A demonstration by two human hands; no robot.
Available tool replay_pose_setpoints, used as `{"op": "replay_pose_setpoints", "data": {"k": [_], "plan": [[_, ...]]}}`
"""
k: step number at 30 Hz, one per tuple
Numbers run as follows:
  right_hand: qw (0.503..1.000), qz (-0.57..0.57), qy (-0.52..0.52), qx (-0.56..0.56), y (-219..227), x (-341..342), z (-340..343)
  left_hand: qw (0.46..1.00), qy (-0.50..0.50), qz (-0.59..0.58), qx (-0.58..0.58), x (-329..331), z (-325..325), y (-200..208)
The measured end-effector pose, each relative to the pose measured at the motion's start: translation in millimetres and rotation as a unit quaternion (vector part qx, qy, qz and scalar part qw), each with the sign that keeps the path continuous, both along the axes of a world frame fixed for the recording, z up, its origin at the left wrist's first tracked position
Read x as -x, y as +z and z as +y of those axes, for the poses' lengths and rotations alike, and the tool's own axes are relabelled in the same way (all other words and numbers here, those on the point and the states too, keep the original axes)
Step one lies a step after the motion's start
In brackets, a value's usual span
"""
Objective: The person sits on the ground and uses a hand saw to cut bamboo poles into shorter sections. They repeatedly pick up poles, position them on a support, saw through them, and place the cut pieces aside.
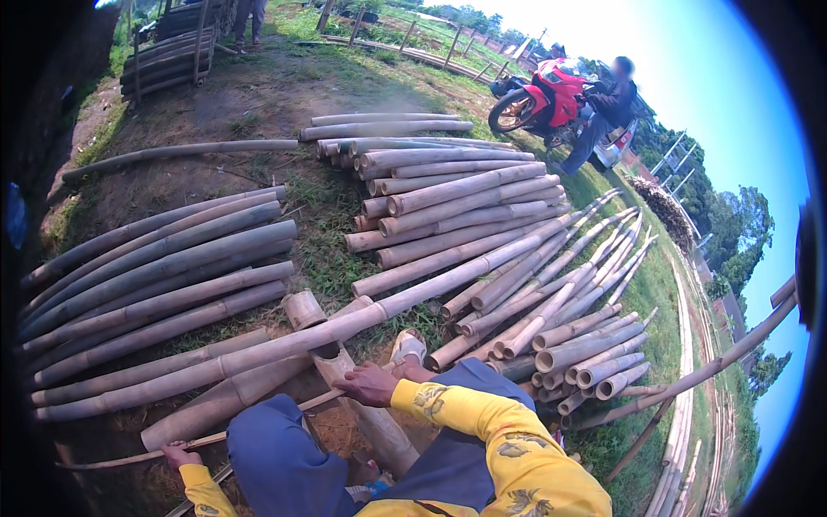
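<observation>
A thin bamboo strip [220, 437] runs slantwise low across my lap. My left hand [181, 455] is closed around it at the lower left, beside my knee. My right hand [368, 384] is closed at its other end, against a thick upright bamboo piece [379, 431] that leans between my legs; its fingers are partly hidden. Just beyond my hands, a long bamboo pole [284, 346] crosses from the left to the far right, passing over the top of the upright piece. A short bamboo stub [303, 310] stands behind the pole.
Cut bamboo poles lie in a left stack [164, 258], a middle stack [469, 202] and a right stack [594, 358]. A person [610, 99] sits by a red motorcycle [551, 90] at the back. Another pole [715, 370] slants up on the right.
</observation>
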State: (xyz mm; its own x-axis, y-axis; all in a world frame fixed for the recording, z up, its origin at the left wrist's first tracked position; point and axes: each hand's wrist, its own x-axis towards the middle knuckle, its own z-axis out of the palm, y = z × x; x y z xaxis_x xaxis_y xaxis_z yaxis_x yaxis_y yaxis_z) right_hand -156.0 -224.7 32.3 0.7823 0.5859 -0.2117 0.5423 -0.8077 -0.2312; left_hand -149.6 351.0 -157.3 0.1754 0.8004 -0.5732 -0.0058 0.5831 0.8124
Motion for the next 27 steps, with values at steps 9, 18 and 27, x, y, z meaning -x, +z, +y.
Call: {"op": "replay_pose_setpoints", "data": {"k": [9,18,27], "plan": [[0.993,-0.001,0.066,-0.100,63.4,-53.2,25.8,0.989,-0.040,-0.123,0.072,-55.0,97.2,52.8],[0.987,-0.068,0.060,-0.129,91.4,-52.6,44.6,0.981,-0.050,-0.184,0.025,-101.7,69.3,177.3],[0.981,-0.089,0.078,-0.156,68.9,-84.1,119.9,0.976,-0.055,-0.210,-0.027,-104.0,83.5,170.3]]}}
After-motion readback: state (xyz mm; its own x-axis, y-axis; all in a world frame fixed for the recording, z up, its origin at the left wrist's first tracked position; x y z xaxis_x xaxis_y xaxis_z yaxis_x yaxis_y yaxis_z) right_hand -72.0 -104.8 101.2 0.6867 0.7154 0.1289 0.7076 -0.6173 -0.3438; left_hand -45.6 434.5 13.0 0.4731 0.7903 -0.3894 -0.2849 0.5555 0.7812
